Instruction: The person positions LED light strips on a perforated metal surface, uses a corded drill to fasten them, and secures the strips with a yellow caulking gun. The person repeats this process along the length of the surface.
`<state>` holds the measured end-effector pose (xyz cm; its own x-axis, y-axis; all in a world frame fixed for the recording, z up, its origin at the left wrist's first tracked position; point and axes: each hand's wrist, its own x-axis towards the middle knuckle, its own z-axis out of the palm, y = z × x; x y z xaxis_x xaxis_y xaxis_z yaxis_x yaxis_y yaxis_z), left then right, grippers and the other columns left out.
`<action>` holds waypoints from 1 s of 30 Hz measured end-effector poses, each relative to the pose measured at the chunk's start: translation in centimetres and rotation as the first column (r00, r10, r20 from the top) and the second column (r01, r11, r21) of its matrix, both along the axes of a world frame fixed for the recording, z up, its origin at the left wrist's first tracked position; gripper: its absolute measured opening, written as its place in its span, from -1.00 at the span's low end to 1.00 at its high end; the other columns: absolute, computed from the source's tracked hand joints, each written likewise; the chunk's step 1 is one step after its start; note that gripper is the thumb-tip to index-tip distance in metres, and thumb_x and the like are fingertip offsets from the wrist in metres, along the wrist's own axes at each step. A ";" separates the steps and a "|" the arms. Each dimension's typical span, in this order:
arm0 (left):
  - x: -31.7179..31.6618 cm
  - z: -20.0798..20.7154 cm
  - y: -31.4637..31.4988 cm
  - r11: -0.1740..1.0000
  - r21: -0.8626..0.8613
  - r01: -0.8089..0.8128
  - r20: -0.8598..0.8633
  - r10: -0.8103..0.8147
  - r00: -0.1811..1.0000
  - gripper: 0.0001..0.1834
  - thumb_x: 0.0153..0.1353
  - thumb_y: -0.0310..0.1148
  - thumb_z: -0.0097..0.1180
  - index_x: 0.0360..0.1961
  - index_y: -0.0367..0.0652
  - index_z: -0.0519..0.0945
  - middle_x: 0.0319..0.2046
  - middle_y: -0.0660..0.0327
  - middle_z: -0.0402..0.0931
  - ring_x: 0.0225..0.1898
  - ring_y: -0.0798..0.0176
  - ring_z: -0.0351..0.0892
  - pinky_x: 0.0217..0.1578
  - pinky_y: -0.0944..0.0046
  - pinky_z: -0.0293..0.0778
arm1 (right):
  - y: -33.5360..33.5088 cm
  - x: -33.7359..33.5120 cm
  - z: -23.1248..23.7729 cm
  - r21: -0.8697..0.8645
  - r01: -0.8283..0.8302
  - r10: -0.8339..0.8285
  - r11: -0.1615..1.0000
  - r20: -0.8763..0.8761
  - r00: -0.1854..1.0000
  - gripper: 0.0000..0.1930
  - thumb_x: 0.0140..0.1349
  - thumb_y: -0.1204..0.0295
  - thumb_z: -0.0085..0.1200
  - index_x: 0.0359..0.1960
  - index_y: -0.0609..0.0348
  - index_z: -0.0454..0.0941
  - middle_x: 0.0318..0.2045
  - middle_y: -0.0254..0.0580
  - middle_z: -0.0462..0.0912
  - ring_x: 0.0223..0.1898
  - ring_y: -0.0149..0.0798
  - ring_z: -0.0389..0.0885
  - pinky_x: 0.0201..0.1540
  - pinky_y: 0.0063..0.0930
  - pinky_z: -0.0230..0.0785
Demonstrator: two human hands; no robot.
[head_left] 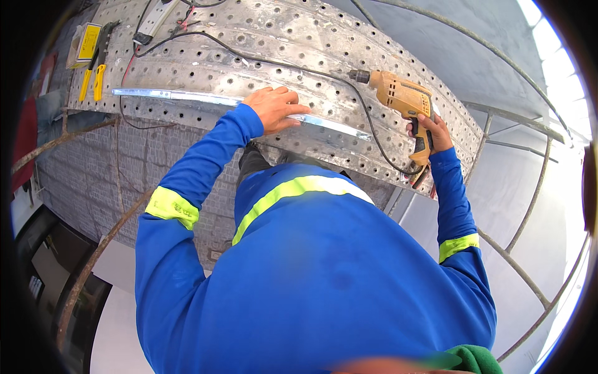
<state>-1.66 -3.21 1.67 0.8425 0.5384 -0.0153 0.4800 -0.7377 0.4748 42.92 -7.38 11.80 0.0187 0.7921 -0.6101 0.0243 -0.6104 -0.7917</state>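
A long, narrow shiny metal strip [180, 96] lies across the perforated metal planks [286, 37]. My left hand [273, 110] is over the strip right of its middle, fingers curled across it. The strip sticks out on both sides of that hand. Off to the right, my right hand [438, 132] is wrapped around the handle of a yellow corded drill [398, 92]. The drill lies on its side on or just above the planks, its black chuck [359, 76] facing left, apart from the strip. Part of the grip is hidden by my fingers.
The drill's black cord [268, 61] loops across the planks to a power strip [156, 22] at the far left. Two yellow-handled tools [99, 82] and a yellow-and-white box [87, 43] sit at the left end. Metal scaffold rails [99, 249] flank both sides.
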 end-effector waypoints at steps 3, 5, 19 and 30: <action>0.0 -0.2 0.0 1.000 0.011 0.004 0.026 -0.005 1.000 -0.54 0.35 -0.06 0.21 0.26 0.22 0.58 -0.08 0.25 0.55 0.03 0.10 0.54 0.08 0.06 0.53 | 2.2 -0.1 6.0 0.285 -0.230 0.159 0.930 0.254 0.954 -0.46 0.30 0.49 0.24 0.29 0.34 0.37 -0.07 -0.04 0.71 -0.18 -0.24 0.75 -0.11 -0.38 0.66; 0.0 -0.3 0.1 1.000 0.005 0.011 0.044 -0.011 0.999 -0.54 0.34 -0.08 0.21 0.25 0.21 0.58 -0.09 0.25 0.56 0.03 0.09 0.55 0.08 0.06 0.53 | 3.2 0.1 10.3 0.394 -0.271 0.131 0.878 0.347 0.929 -0.42 0.30 0.53 0.23 0.33 0.32 0.34 -0.02 -0.01 0.69 -0.08 -0.19 0.75 -0.04 -0.38 0.65; -0.3 0.5 -0.3 0.992 -0.111 -0.053 0.033 0.057 0.998 -0.59 0.35 -0.07 0.20 0.19 0.15 0.61 -0.02 0.24 0.56 0.11 0.07 0.52 0.13 0.01 0.52 | -1.3 -10.4 16.5 0.015 -0.700 0.570 0.714 0.567 0.595 -0.25 0.11 0.43 0.47 0.35 0.27 0.42 -0.01 -0.10 0.73 0.06 -0.29 0.67 0.21 -0.35 0.43; 0.1 -0.6 0.2 0.987 -0.137 -0.087 0.097 0.101 0.990 -0.68 0.33 -0.09 0.22 0.06 0.14 0.66 -0.04 0.28 0.60 0.11 0.10 0.55 0.12 0.03 0.52 | -3.3 -16.7 19.0 -0.175 -0.739 0.625 0.650 0.676 0.390 -0.20 0.05 0.44 0.46 0.38 0.22 0.38 0.13 0.10 0.68 0.14 0.13 0.69 0.21 -0.24 0.48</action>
<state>-1.54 -3.06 1.12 0.7890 0.6144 -0.0067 0.4874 -0.6192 0.6156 26.21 -10.67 30.81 -0.2433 0.7902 -0.5625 0.8956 -0.0397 -0.4431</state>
